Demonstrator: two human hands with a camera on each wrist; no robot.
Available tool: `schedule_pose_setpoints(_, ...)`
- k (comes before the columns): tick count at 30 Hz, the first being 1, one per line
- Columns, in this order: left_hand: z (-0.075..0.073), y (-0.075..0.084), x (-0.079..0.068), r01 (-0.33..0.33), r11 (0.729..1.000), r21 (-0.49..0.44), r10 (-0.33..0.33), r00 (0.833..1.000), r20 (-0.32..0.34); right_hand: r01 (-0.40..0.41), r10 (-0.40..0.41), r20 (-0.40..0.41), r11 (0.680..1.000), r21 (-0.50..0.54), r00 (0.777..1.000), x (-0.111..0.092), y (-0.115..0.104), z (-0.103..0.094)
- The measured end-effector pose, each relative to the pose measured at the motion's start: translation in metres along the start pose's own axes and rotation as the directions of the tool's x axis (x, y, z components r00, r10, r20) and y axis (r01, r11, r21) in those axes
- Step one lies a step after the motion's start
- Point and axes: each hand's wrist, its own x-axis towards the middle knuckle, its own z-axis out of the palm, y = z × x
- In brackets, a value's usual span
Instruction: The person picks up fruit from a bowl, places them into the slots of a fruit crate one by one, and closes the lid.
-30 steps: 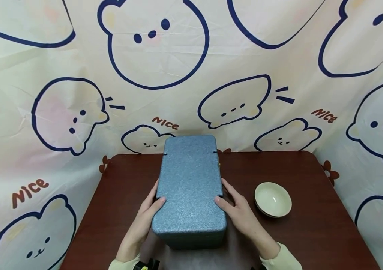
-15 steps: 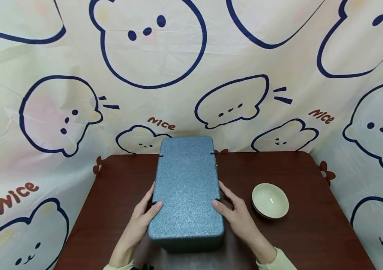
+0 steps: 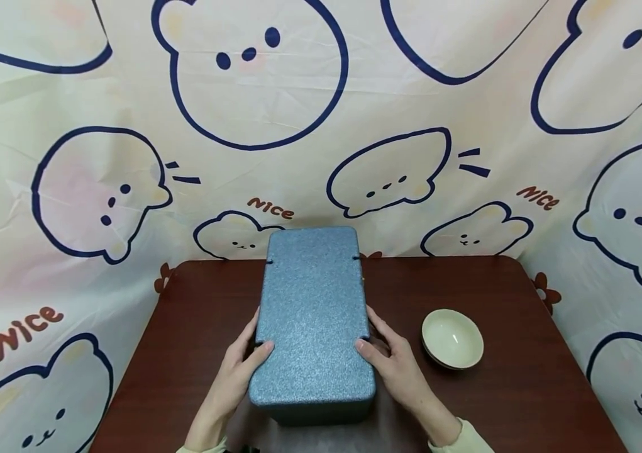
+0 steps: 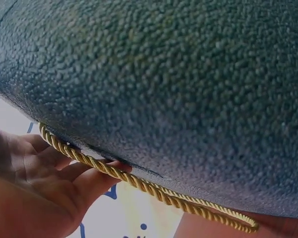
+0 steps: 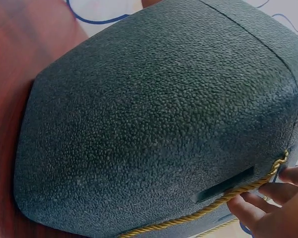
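A blue foam box (image 3: pixel 313 314) with its lid on stands upright at the middle of the table. My left hand (image 3: pixel 236 371) holds its left side, thumb over the lid's edge, with the other fingers partly hidden behind the side. On the opposite side my right hand (image 3: pixel 402 371) grips it in the same way. A twisted gold rope (image 4: pixel 134 181) runs along the box side beside the left fingers in the left wrist view. In the right wrist view another stretch of gold rope (image 5: pixel 208 210) passes a slot (image 5: pixel 226 184) near the right fingertips.
A pale green bowl (image 3: pixel 453 338) stands to the right of the box on the dark reddish-brown table (image 3: pixel 513 390). Behind and beside the table hangs a cream cloth (image 3: pixel 298 176) printed with cartoon bears.
The box and both hands have come slightly nearer to the person. The head view has shifted a little, so the bowl appears somewhat further left. Both hands keep their hold.
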Motion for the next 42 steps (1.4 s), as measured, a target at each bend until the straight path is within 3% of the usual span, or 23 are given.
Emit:
schedule_pose_setpoints(3,-0.002,0.002,0.000,0.032,0.999,0.039,-0.031,0.999,-0.035,-0.038,0.039,0.010,0.999,-0.035,0.999,0.000,-0.003,-0.002)
schedule_pose_setpoints(6,-0.006,0.007,0.005,0.073,0.986,0.150,-0.060,0.994,-0.089,-0.101,0.102,0.000,0.990,-0.096,0.995,0.007,-0.007,-0.010)
schedule_pose_setpoints(11,-0.021,0.022,0.034,0.136,0.938,0.319,-0.085,0.982,-0.167,-0.115,0.103,-0.073,0.975,-0.192,0.992,0.042,-0.012,-0.024)
schedule_pose_setpoints(15,-0.033,0.028,0.074,0.151,0.949,0.277,-0.106,0.980,-0.171,-0.109,0.094,-0.078,0.967,-0.229,0.993,0.081,-0.011,-0.034)
schedule_pose_setpoints(19,-0.042,0.023,0.113,0.177,0.966,0.191,-0.150,0.978,-0.145,-0.100,0.090,-0.061,0.973,-0.208,0.994,0.118,-0.005,-0.039)
schedule_pose_setpoints(23,-0.043,0.012,0.139,0.217,0.960,0.178,-0.195,0.972,-0.133,-0.136,0.127,-0.065,0.977,-0.162,0.990,0.145,0.005,-0.037)
schedule_pose_setpoints(31,-0.034,0.003,0.144,0.221,0.961,0.167,-0.193,0.967,-0.167,-0.223,0.206,-0.097,0.947,-0.232,0.974,0.153,0.015,-0.030)
schedule_pose_setpoints(42,-0.030,0.004,0.144,0.210,0.969,0.132,-0.172,0.953,-0.249,-0.244,0.223,-0.127,0.950,-0.192,0.967,0.153,0.013,-0.026)
